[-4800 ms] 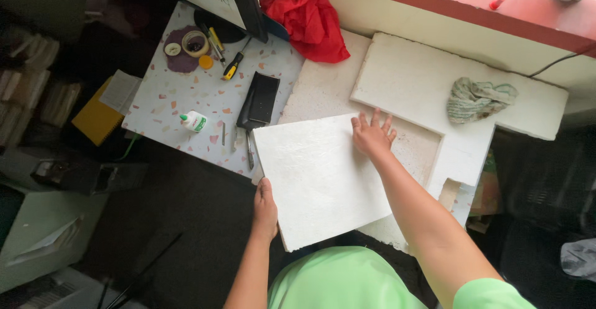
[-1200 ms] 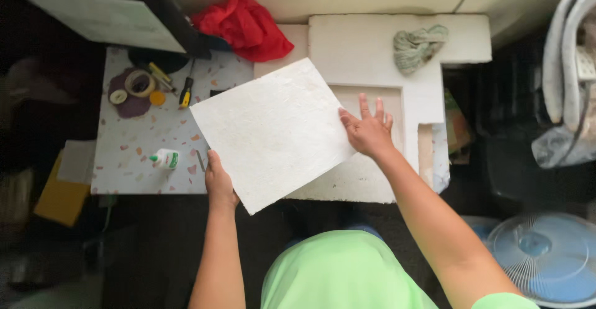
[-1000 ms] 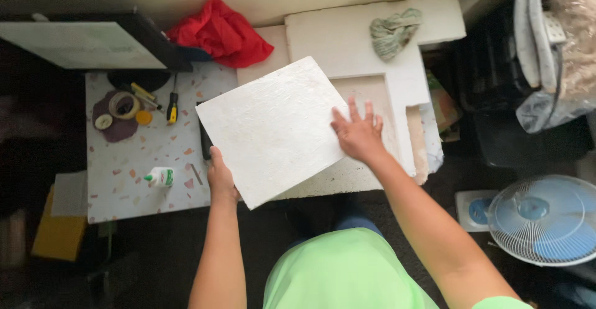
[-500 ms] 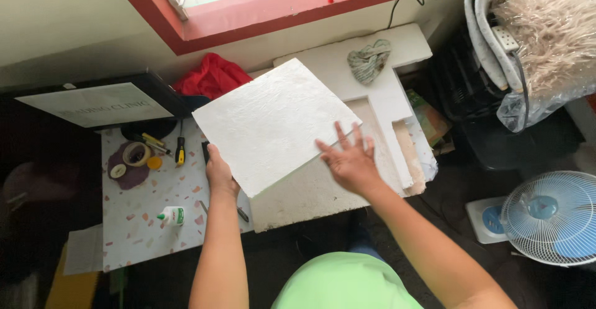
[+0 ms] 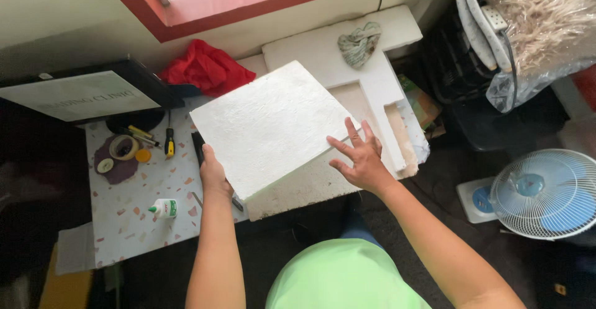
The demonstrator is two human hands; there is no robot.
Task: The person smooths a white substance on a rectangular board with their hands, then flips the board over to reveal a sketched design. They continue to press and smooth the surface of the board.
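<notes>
Here the left hand (image 5: 213,175) clamps the white foam sheet (image 5: 270,126) at its seven-o'clock edge, tilting it above the cut foam slab (image 5: 372,76), while the right hand (image 5: 360,160), fingers spread, steadies its four-o'clock corner.

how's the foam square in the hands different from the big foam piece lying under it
The square foam sheet is a plain, uncut square; the big foam slab has a stepped cutout. The sheet is tilted up, gripped at its near edge by the left hand with the right hand at its side; the slab lies flat with a crumpled cloth on it. Both are white foam.
</notes>
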